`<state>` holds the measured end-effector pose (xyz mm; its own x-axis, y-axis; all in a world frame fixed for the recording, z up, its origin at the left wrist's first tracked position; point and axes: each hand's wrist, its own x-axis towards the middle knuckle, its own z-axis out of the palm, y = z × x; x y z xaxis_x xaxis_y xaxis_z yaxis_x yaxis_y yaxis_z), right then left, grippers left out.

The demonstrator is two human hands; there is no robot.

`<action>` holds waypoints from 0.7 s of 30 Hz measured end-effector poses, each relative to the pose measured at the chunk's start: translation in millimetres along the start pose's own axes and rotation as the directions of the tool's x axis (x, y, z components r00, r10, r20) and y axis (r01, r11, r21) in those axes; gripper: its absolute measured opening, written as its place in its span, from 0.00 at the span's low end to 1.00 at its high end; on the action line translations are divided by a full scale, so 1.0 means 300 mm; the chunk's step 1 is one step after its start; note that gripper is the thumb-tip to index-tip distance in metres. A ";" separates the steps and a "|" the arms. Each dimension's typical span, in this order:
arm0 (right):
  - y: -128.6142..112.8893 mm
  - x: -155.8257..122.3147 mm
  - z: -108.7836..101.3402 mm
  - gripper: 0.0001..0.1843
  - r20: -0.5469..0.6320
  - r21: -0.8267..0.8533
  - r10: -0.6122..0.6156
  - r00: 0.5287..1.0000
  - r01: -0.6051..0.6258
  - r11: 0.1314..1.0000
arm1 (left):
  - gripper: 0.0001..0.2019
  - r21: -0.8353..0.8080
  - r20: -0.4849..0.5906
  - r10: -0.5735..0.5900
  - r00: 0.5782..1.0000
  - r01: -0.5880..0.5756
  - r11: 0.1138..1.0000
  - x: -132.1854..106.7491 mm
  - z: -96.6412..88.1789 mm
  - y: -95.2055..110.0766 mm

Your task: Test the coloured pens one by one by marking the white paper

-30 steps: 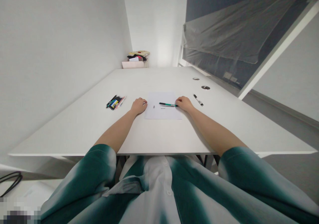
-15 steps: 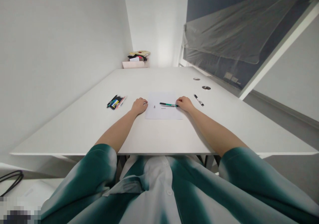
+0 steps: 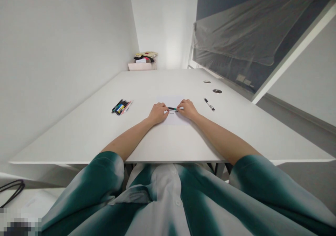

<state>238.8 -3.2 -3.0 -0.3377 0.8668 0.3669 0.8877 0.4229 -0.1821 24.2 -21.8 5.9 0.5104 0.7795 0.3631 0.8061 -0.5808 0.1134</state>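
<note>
A sheet of white paper (image 3: 174,120) lies on the table in front of me. On it lies a green and black pen (image 3: 172,109), with a thin dark rod like a pen refill (image 3: 173,111) just along its near side. My left hand (image 3: 158,113) has its bent fingers at the pen's left end. Around the right part of the pen close the fingers of my right hand (image 3: 187,108). Whether either hand also grips the thin rod, I cannot tell. A small spring (image 3: 171,113) rests on the paper just below.
A bunch of pens (image 3: 121,107) lies on the table (image 3: 168,143) at the left. One black and white pen (image 3: 209,104) lies at the right. Farther back are two round metal discs, one here (image 3: 217,91), and a pink box (image 3: 140,66) with items inside.
My left hand has moved right, over the paper, to the pen's left end, covering the small tip piece that lay there. My right hand has slid left along the pen.
</note>
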 end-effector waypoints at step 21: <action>-0.070 -0.014 -0.017 0.14 0.110 -0.093 -0.004 0.994 0.014 0.996 | 0.13 0.056 0.098 -0.017 0.995 0.012 0.998 0.037 0.013 0.006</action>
<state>223.1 -17.0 4.1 -0.3737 0.8889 0.2650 0.9079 0.4090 -0.0915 32.4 -13.4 6.7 0.5234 0.8086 0.2687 0.8275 -0.5575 0.0657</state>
